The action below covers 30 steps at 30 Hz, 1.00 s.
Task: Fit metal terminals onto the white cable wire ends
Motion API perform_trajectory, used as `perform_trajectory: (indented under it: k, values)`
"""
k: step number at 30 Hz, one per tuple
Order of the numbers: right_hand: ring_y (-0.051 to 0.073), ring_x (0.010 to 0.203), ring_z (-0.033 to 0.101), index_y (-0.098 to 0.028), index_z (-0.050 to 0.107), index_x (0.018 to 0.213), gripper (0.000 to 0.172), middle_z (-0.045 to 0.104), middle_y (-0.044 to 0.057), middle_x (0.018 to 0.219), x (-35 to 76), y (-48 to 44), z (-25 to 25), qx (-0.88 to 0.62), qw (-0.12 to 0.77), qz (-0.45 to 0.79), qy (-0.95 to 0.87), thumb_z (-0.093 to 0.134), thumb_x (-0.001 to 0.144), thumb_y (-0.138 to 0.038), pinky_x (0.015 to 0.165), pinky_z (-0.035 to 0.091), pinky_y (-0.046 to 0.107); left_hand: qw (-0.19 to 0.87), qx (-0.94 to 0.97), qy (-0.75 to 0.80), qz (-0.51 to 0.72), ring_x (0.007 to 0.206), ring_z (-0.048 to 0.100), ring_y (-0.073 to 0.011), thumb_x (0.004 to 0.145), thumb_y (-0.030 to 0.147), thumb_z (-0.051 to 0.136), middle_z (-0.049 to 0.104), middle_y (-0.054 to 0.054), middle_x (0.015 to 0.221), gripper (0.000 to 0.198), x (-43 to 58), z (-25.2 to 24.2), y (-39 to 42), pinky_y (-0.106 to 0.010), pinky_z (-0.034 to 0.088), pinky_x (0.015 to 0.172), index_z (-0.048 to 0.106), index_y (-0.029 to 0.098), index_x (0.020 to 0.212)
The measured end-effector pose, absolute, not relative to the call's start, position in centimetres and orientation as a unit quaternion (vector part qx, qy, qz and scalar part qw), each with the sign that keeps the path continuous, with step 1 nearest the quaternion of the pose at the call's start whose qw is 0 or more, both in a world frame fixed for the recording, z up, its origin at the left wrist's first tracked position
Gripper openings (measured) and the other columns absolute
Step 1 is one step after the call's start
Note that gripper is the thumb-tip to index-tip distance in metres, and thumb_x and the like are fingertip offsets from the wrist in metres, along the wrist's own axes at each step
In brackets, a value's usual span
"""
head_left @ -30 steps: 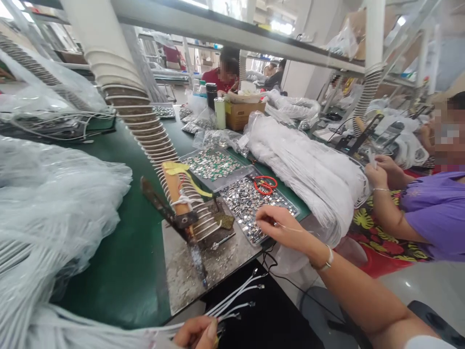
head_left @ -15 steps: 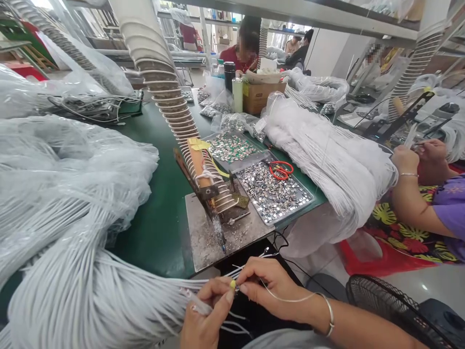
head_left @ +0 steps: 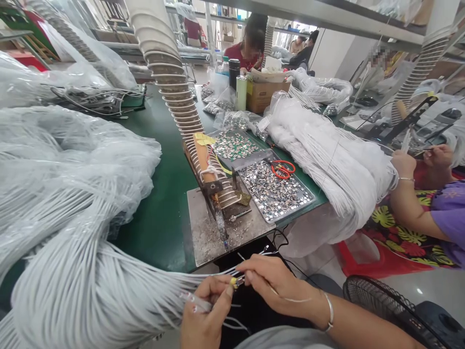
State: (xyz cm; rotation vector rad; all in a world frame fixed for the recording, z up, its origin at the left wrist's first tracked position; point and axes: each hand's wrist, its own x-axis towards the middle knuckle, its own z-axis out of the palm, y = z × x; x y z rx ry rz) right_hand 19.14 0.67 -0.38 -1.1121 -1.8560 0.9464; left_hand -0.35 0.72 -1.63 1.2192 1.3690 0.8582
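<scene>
My left hand is closed at the lower middle, thumb and forefinger pinching a small metal connector with a yellow part. Stripped white cable ends lie across the same hand's fingers. To its right my right hand is closed too, fingertips at the connector's other end. A thin pale wire runs from under its fingers toward the bracelet; I cannot make out exactly what those fingertips pinch. A big bundle of white cables stretches from the left to my hands.
Ahead, a clamped iron points down over a grimy metal plate. A tray of metal connectors holds red-handled scissors. A ribbed hose rises above. A co-worker's hands and a fan are at right.
My right hand has drawn slightly right of my left fingertips, and more of the metal connector shows between them. The thin wire hangs lower against my right hand. The view has shifted a little.
</scene>
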Motion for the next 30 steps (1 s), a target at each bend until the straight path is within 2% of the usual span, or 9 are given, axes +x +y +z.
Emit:
perform_trajectory:
  k: [2,3,5,7,9,11,13,21,30]
  values:
    - [0.013,0.068,0.063,-0.016,0.051,0.135,0.036,0.070,0.004,0.084,19.4,0.6,-0.3,-0.430,0.390,0.364,-0.728,0.038,0.101,-0.017,0.068,0.051,0.024,0.505,0.512,0.583,0.377,0.078,0.068,-0.0249,0.079,0.039,0.067,0.076,-0.007,0.083,0.023,-0.3,-1.5,0.8,-0.032,0.052,0.073,0.069,0.022,0.065]
    - [0.013,0.066,0.064,-0.016,0.047,0.137,0.036,0.071,0.004,0.084,19.4,0.5,-0.3,-0.429,0.398,0.369,-0.723,0.038,0.102,-0.016,0.066,0.052,0.023,0.493,0.517,0.586,0.383,0.078,0.068,-0.0252,0.080,0.039,0.067,0.075,-0.007,0.083,0.023,-0.2,-1.5,0.9,-0.032,0.052,0.073,0.070,0.022,0.065]
    - [0.011,0.060,0.064,-0.017,0.053,0.125,0.026,0.072,0.003,0.079,19.4,0.6,-0.2,-0.435,0.411,0.372,-0.710,0.042,0.102,-0.018,0.061,0.052,0.020,0.475,0.523,0.590,0.391,0.079,0.069,-0.0258,0.080,0.039,0.067,0.075,-0.007,0.081,0.023,-0.2,-1.4,1.3,-0.033,0.053,0.072,0.071,0.022,0.064]
    - [0.011,0.059,0.065,-0.019,0.061,0.102,0.012,0.071,0.002,0.073,19.3,0.7,-0.1,-0.452,0.426,0.343,-0.704,0.050,0.100,-0.018,0.060,0.052,0.020,0.464,0.524,0.592,0.400,0.081,0.070,-0.0266,0.080,0.040,0.066,0.074,-0.007,0.082,0.024,-0.1,-1.2,1.7,-0.033,0.054,0.072,0.071,0.022,0.066]
    - [0.014,0.070,0.070,-0.019,0.062,0.090,0.010,0.073,0.004,0.078,19.0,1.0,0.1,-0.454,0.453,0.292,-0.710,0.055,0.096,-0.016,0.067,0.055,0.021,0.450,0.520,0.594,0.418,0.082,0.070,-0.0268,0.080,0.040,0.067,0.075,-0.007,0.084,0.023,0.2,-1.0,2.1,-0.034,0.055,0.074,0.069,0.022,0.066]
    - [0.018,0.089,0.072,-0.019,0.062,0.091,0.008,0.074,0.009,0.089,18.6,1.3,0.2,-0.427,0.492,0.251,-0.716,0.057,0.093,-0.013,0.077,0.058,0.025,0.437,0.520,0.590,0.435,0.083,0.071,-0.0266,0.079,0.039,0.067,0.075,-0.007,0.083,0.023,0.5,-0.7,2.6,-0.034,0.055,0.075,0.067,0.022,0.064]
    - [0.020,0.100,0.071,-0.018,0.060,0.093,0.009,0.074,0.013,0.097,18.2,1.5,0.2,-0.400,0.524,0.234,-0.715,0.058,0.091,-0.010,0.083,0.058,0.027,0.434,0.524,0.586,0.440,0.082,0.071,-0.0260,0.078,0.037,0.066,0.075,-0.006,0.081,0.022,0.8,-0.4,3.0,-0.033,0.055,0.074,0.066,0.022,0.063]
    - [0.020,0.095,0.072,-0.019,0.058,0.089,0.010,0.073,0.015,0.099,17.7,2.5,0.5,-0.396,0.540,0.221,-0.709,0.057,0.090,-0.009,0.081,0.060,0.029,0.396,0.547,0.589,0.445,0.082,0.070,-0.0240,0.078,0.032,0.064,0.075,-0.005,0.081,0.019,1.1,-0.1,4.0,-0.034,0.053,0.080,0.067,0.024,0.062]
    - [0.019,0.095,0.072,-0.019,0.058,0.087,0.010,0.074,0.013,0.096,17.5,3.2,1.0,-0.408,0.532,0.213,-0.711,0.058,0.089,-0.009,0.082,0.060,0.028,0.383,0.534,0.586,0.474,0.081,0.072,-0.0244,0.076,0.031,0.067,0.076,-0.005,0.079,0.020,1.4,0.8,4.5,-0.035,0.055,0.076,0.065,0.024,0.057]
